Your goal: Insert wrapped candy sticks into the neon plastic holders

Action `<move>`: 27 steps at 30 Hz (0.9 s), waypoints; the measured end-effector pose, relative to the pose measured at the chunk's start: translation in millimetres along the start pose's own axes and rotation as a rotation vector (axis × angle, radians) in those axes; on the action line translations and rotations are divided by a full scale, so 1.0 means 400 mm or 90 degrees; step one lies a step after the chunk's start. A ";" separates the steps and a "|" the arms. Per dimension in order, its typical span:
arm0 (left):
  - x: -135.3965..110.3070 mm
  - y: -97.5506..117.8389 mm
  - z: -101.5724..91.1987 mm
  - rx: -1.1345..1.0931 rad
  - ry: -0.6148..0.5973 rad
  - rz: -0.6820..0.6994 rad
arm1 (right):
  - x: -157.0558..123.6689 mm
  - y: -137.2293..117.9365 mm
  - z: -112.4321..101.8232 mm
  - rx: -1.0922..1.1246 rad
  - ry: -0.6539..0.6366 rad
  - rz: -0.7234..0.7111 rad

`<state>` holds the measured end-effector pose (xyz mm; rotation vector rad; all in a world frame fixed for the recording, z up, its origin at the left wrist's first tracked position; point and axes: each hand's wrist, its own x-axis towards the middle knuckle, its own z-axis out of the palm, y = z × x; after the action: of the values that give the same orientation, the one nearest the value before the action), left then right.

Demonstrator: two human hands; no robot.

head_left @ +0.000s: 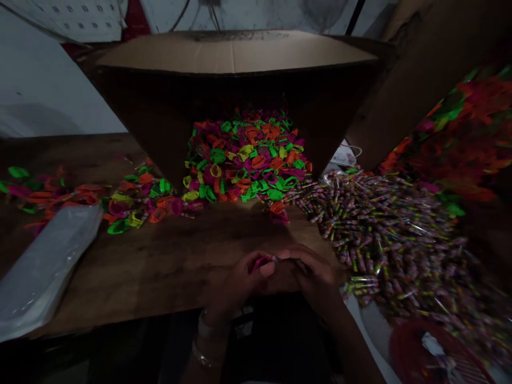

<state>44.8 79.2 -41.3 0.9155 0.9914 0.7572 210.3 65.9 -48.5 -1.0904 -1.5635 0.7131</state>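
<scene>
My left hand [238,277] is closed around a small pink plastic piece [261,262], which looks like a toy watch. Just to its right, my right hand [316,273] is pinched at the end of that piece, on something thin that I cannot make out. Both hands are close together above the front edge of the wooden table [160,266]. Beyond them, a heap of neon plastic toy watches [248,160] spills from a cardboard box [240,53] lying open towards me.
A large pile of small wrapped candies [384,229] covers the right side. More plastic pieces [464,138] are heaped behind it. Clear plastic bags [52,261] lie at left beside loose toy watches [136,197]. A red basket [436,352] stands at lower right.
</scene>
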 end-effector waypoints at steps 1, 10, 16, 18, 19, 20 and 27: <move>0.003 -0.004 0.004 -0.028 0.015 -0.007 | 0.001 0.000 0.004 -0.018 -0.005 -0.022; 0.016 -0.047 -0.005 -0.148 0.071 -0.010 | 0.011 -0.008 0.026 -0.093 -0.036 -0.127; -0.008 -0.024 -0.019 -0.087 0.060 -0.009 | 0.017 -0.003 0.032 -0.029 -0.049 -0.056; -0.016 -0.007 -0.023 -0.053 0.080 0.008 | 0.021 -0.011 0.037 -0.005 -0.051 -0.061; -0.019 0.002 -0.024 -0.035 0.092 0.015 | 0.023 -0.017 0.038 0.002 -0.050 -0.065; -0.023 0.009 -0.026 -0.013 0.104 0.025 | 0.024 -0.024 0.039 0.007 -0.048 -0.069; -0.074 0.048 -0.010 0.144 0.158 0.140 | 0.021 -0.076 0.023 -0.014 -0.048 -0.086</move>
<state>28.0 63.0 -14.3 1.1582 1.2257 0.9748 192.5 62.1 -21.3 -0.9741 -1.6948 0.6530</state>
